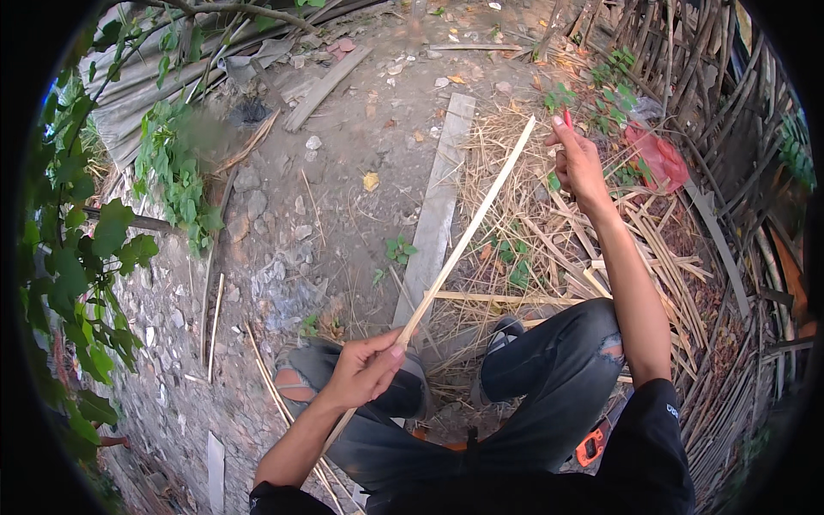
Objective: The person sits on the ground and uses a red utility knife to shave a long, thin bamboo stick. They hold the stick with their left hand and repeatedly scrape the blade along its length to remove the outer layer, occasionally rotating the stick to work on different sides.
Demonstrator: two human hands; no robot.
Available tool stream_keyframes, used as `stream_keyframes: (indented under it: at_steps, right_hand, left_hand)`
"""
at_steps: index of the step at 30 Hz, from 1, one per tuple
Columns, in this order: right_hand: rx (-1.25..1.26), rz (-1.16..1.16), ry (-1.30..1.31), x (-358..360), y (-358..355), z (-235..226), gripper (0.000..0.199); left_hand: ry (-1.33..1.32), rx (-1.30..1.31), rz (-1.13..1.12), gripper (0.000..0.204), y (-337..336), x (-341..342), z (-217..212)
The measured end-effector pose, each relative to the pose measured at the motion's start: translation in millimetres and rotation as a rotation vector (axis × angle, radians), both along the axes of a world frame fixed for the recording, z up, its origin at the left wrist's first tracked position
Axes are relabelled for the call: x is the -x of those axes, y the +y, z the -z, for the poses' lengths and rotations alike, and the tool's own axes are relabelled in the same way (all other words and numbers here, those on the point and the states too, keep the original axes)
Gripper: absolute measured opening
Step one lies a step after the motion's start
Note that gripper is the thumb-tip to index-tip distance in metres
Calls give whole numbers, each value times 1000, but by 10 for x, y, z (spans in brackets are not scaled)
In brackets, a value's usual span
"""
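Note:
My left hand (367, 371) is closed around a long, pale wooden strip (481, 210), which looks like split bamboo. The strip slants up and away to the right, and its lower end runs back past my wrist over my left thigh. Raised beyond the strip's far tip, my right hand (579, 165) has its fingers curled round a small red object (567, 117). Only the red end shows above the fingertips; its kind is hidden. The right hand and the strip are apart.
A grey plank (438, 193) lies on the ground ahead. Shavings (506, 172) and a heap of split strips (661, 266) spread to the right, near a red plastic bag (657, 159). An orange-handled tool (590, 447) lies by my right thigh. A stick fence (712, 69) borders the right.

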State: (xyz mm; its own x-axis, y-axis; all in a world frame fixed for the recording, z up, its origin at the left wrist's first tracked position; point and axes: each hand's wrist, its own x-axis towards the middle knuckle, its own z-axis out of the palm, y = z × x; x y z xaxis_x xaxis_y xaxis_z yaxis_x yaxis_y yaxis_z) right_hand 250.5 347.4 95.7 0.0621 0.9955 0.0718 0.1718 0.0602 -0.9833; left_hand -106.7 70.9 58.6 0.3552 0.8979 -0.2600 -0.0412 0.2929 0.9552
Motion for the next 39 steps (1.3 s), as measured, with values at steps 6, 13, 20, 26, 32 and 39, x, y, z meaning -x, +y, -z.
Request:
stream_keyframes:
  at_steps: [6, 13, 20, 26, 32, 39]
  right_hand:
    - [64, -242, 203, 526, -237, -117, 33]
    - [147, -495, 264, 889, -577, -128, 26]
    - [131, -614, 81, 974, -726, -173, 38]
    - [133, -619, 16, 1045, -784, -167, 39]
    - [-110, -745, -495, 1102, -994, -198, 42]
    - [-233, -866, -800, 1379, -1541, -244, 46]
  left_hand:
    - [-71, 121, 151, 36, 34, -25, -45]
    - [-60, 30, 140, 37, 78, -100, 64]
    - [-45, 29, -54, 48, 84, -105, -4]
    - [28, -43, -139, 45, 86, -88, -6]
    - [13, -66, -334, 39, 114, -29, 83]
    - [127, -99, -518, 32, 137, -131, 7]
